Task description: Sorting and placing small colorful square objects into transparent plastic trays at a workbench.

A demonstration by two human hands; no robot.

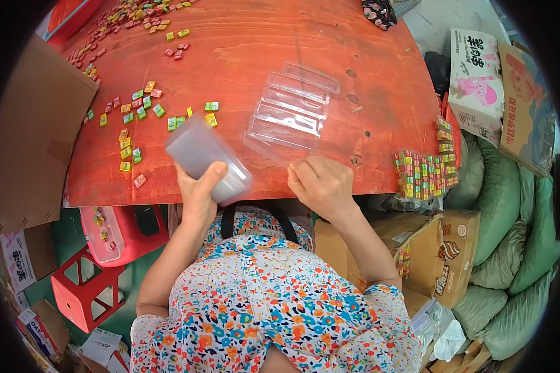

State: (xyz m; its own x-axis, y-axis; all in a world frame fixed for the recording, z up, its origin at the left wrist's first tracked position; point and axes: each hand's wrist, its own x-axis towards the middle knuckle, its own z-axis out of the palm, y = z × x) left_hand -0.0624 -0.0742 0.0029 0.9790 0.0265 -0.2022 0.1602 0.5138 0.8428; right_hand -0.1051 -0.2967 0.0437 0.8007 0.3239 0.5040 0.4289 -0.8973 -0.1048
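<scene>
My left hand (198, 193) is wrapped round a stack of clear plastic trays (205, 152), tilted over the table's near edge and smeared by motion. To the right, my right hand (322, 186) is closed in a pinch at the corner of a thin clear plastic tray (264, 148), which is blurred and hard to make out. Just beyond it, several long clear trays (298, 99) lie side by side in a slanting row on the red wooden table (230, 56). Small wrapped sweets (142, 112) in green, yellow and red are scattered left of the stack.
A heap of sweets (137, 13) spreads along the far left. Filled packs of sweets (420, 174) sit at the table's right edge. A brown carton (31, 130) borders the left side. Below are a red stool (84, 289), an open carton (457, 255) and green sacks (501, 199).
</scene>
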